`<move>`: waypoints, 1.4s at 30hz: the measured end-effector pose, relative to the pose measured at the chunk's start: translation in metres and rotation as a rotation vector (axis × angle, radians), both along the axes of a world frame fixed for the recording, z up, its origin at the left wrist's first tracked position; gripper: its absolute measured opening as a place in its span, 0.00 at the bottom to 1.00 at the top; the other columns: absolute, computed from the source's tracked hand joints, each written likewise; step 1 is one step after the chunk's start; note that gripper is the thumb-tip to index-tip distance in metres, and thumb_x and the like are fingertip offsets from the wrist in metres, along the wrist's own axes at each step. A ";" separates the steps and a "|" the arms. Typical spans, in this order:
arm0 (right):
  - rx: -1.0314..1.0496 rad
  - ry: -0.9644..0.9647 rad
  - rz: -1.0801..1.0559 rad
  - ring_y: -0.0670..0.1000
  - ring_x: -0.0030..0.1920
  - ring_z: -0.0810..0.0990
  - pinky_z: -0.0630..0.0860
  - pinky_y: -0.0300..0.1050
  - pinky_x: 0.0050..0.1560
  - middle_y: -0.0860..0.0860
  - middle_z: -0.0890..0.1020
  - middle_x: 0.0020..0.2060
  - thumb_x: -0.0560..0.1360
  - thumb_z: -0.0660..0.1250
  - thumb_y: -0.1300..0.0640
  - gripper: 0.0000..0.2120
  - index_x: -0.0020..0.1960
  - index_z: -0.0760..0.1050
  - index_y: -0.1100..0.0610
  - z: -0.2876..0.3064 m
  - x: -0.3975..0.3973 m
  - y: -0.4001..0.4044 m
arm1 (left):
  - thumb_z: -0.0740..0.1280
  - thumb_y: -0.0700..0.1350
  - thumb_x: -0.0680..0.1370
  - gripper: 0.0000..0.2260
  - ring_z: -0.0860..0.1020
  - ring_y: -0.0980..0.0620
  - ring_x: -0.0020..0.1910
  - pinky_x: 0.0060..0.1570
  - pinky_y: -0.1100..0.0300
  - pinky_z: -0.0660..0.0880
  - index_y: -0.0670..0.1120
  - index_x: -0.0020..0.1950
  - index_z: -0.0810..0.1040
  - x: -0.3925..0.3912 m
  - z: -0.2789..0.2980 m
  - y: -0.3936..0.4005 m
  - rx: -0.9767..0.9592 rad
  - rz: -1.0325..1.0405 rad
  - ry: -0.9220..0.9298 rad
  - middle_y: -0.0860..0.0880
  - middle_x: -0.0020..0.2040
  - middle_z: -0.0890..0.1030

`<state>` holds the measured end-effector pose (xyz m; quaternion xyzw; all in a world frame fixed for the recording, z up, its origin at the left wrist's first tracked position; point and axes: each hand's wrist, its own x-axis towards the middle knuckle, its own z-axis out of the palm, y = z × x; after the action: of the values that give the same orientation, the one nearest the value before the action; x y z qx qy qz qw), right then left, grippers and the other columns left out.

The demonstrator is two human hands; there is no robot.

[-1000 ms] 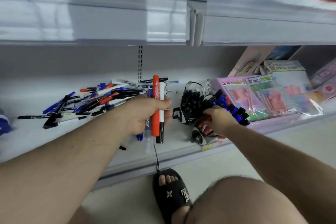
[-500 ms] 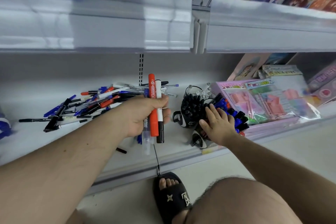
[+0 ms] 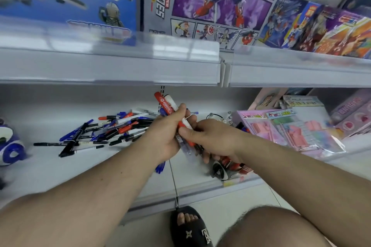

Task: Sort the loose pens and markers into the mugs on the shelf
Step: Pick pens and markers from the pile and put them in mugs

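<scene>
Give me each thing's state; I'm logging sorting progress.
Left hand: grips a bundle of markers.
Right hand: pinches one marker in that bundle.
Pen pile: loose on the shelf, unsorted.
Mug: holds red pens, mostly hidden by the right hand.

Head view, down onto shelf (image 3: 60, 168)

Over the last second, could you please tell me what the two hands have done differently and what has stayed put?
The right hand left the mugs and moved left to the bundle of markers held by the left hand; its thumb and fingers now pinch the bundle's lower part. The bundle has tilted, tops leaning left. The left hand still grips it, and the loose pile of pens on the shelf lies unchanged.
</scene>
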<state>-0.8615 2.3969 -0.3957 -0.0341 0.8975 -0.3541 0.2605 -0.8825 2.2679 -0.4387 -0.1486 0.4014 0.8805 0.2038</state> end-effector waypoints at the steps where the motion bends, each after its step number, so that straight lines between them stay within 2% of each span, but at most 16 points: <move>1: 0.019 0.018 0.003 0.47 0.27 0.77 0.68 0.40 0.28 0.50 0.81 0.35 0.79 0.62 0.40 0.19 0.46 0.76 0.55 0.001 0.001 -0.003 | 0.67 0.48 0.79 0.10 0.82 0.52 0.36 0.36 0.58 0.80 0.43 0.42 0.78 0.001 0.001 0.000 -0.014 0.015 0.016 0.47 0.34 0.83; 2: 0.035 0.020 0.007 0.47 0.26 0.76 0.68 0.40 0.27 0.50 0.81 0.34 0.80 0.63 0.42 0.17 0.44 0.76 0.55 0.001 0.002 -0.005 | 0.67 0.48 0.79 0.10 0.82 0.52 0.35 0.37 0.58 0.80 0.43 0.42 0.78 0.002 0.001 -0.001 -0.071 0.034 0.044 0.47 0.34 0.83; 5: 0.069 -0.011 0.022 0.47 0.26 0.75 0.70 0.39 0.27 0.52 0.80 0.33 0.81 0.62 0.49 0.13 0.44 0.74 0.57 0.002 0.002 -0.005 | 0.71 0.52 0.76 0.11 0.82 0.49 0.36 0.39 0.57 0.77 0.45 0.42 0.78 0.002 -0.003 -0.003 -0.404 0.088 0.180 0.44 0.39 0.84; 7: 0.095 -0.018 0.035 0.47 0.26 0.75 0.70 0.39 0.27 0.52 0.77 0.32 0.81 0.61 0.50 0.12 0.44 0.72 0.57 0.004 0.004 -0.002 | 0.71 0.54 0.75 0.12 0.82 0.49 0.36 0.37 0.59 0.77 0.45 0.44 0.78 0.002 -0.001 -0.007 -0.486 0.129 0.199 0.45 0.40 0.83; 9: 0.124 -0.034 0.057 0.48 0.27 0.74 0.71 0.39 0.28 0.52 0.75 0.32 0.82 0.60 0.49 0.13 0.44 0.70 0.57 0.009 0.007 0.003 | 0.70 0.54 0.75 0.14 0.82 0.51 0.33 0.30 0.61 0.77 0.43 0.44 0.77 0.001 0.006 -0.015 -0.430 0.174 0.146 0.45 0.38 0.83; 13: 0.167 -0.109 0.128 0.48 0.29 0.76 0.71 0.39 0.29 0.50 0.75 0.31 0.83 0.59 0.50 0.14 0.43 0.68 0.56 0.022 0.013 0.018 | 0.70 0.52 0.76 0.13 0.79 0.53 0.27 0.29 0.60 0.76 0.42 0.42 0.78 -0.006 0.014 -0.036 -0.364 0.247 0.116 0.46 0.35 0.83; 16: 0.193 -0.178 0.174 0.50 0.29 0.76 0.69 0.39 0.28 0.50 0.77 0.31 0.83 0.59 0.50 0.13 0.45 0.68 0.58 0.028 0.015 0.023 | 0.71 0.51 0.76 0.12 0.73 0.54 0.23 0.25 0.62 0.70 0.42 0.42 0.81 -0.004 0.014 -0.042 -0.457 0.089 0.190 0.43 0.37 0.83; 18: 0.191 -0.255 0.185 0.51 0.29 0.76 0.67 0.39 0.25 0.52 0.78 0.32 0.83 0.58 0.51 0.13 0.47 0.68 0.60 0.031 0.016 0.023 | 0.71 0.50 0.77 0.12 0.71 0.56 0.22 0.22 0.64 0.68 0.42 0.43 0.81 0.000 0.015 -0.041 -0.511 -0.013 0.226 0.45 0.32 0.80; 21: 0.053 -0.386 0.161 0.51 0.26 0.76 0.67 0.37 0.21 0.55 0.78 0.32 0.82 0.60 0.51 0.13 0.46 0.66 0.60 0.033 0.018 0.023 | 0.70 0.54 0.76 0.14 0.70 0.53 0.23 0.22 0.65 0.68 0.43 0.42 0.77 0.003 0.020 -0.041 -0.455 -0.021 0.227 0.47 0.28 0.78; 24: -0.103 -0.483 0.147 0.51 0.23 0.77 0.68 0.36 0.20 0.57 0.79 0.31 0.75 0.63 0.45 0.16 0.46 0.66 0.59 0.030 0.015 0.021 | 0.69 0.56 0.75 0.15 0.70 0.54 0.24 0.24 0.64 0.69 0.44 0.41 0.73 0.006 0.022 -0.042 -0.430 -0.031 0.267 0.47 0.29 0.76; 30: -0.139 -0.504 0.125 0.52 0.26 0.79 0.72 0.38 0.23 0.58 0.82 0.34 0.80 0.58 0.45 0.16 0.48 0.66 0.60 0.028 0.014 0.009 | 0.73 0.46 0.75 0.11 0.72 0.55 0.23 0.22 0.65 0.69 0.45 0.38 0.73 0.010 0.022 -0.037 -0.409 0.004 0.282 0.48 0.27 0.75; 33: -0.220 -0.422 0.006 0.51 0.25 0.76 0.68 0.38 0.23 0.60 0.84 0.40 0.75 0.59 0.40 0.22 0.51 0.71 0.60 0.028 0.014 0.001 | 0.72 0.46 0.76 0.09 0.72 0.56 0.22 0.26 0.63 0.71 0.45 0.40 0.74 0.008 0.021 -0.037 -0.323 0.097 0.227 0.49 0.26 0.75; 35: -0.292 -0.282 -0.183 0.51 0.26 0.74 0.64 0.39 0.25 0.59 0.84 0.43 0.79 0.57 0.38 0.25 0.56 0.74 0.59 0.030 0.011 0.001 | 0.72 0.47 0.76 0.09 0.71 0.56 0.22 0.27 0.63 0.72 0.46 0.41 0.74 0.006 0.020 -0.038 -0.260 0.177 0.164 0.50 0.26 0.76; 38: -0.430 -0.150 -0.492 0.54 0.32 0.79 0.71 0.41 0.29 0.58 0.82 0.47 0.80 0.58 0.38 0.24 0.63 0.73 0.57 0.032 0.008 0.007 | 0.72 0.46 0.75 0.09 0.71 0.56 0.22 0.26 0.64 0.71 0.46 0.42 0.74 0.002 0.017 -0.039 -0.151 0.325 0.051 0.49 0.28 0.76; 40: -0.482 -0.172 -0.557 0.56 0.37 0.82 0.77 0.44 0.33 0.61 0.81 0.51 0.80 0.61 0.40 0.20 0.59 0.74 0.56 0.029 0.011 0.005 | 0.72 0.47 0.75 0.10 0.70 0.56 0.22 0.29 0.62 0.71 0.47 0.39 0.73 0.003 0.013 -0.035 -0.125 0.373 0.004 0.50 0.26 0.74; 42: -0.551 -0.191 -0.575 0.53 0.33 0.81 0.77 0.41 0.31 0.60 0.80 0.46 0.80 0.64 0.47 0.14 0.54 0.75 0.59 0.020 0.011 -0.001 | 0.72 0.47 0.75 0.11 0.70 0.56 0.22 0.31 0.62 0.71 0.48 0.37 0.74 0.006 0.011 -0.027 -0.115 0.379 -0.025 0.51 0.24 0.74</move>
<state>-0.8505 2.3960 -0.3753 0.1825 0.7139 -0.6413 0.2140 -0.8770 2.2406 -0.4279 -0.2439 0.4135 0.8767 0.0305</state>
